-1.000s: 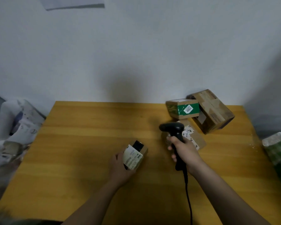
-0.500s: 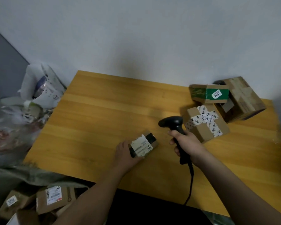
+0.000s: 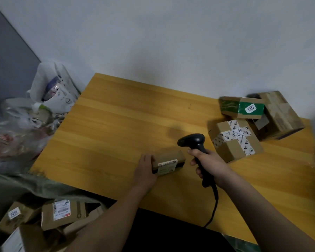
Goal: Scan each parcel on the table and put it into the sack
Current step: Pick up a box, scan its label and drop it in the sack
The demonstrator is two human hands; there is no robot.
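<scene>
Parcel (image 3: 168, 161) gripped by left hand (image 3: 145, 170), apparently above table (image 3: 116, 128).

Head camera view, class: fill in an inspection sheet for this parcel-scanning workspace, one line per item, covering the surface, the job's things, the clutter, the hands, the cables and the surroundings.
Surface: wooden table, bare over its left and middle part.
Job's things: small parcel near the front edge; three more at the far right, namely taped box, green-banded box and large brown box; sack at lower left with boxes already inside.
Clutter: plastic bags heaped left of the table.
Hands: left hand grips the small parcel; right hand grips the barcode scanner.
Cables: scanner cord runs over the front edge.
Surroundings: plain white wall.
</scene>
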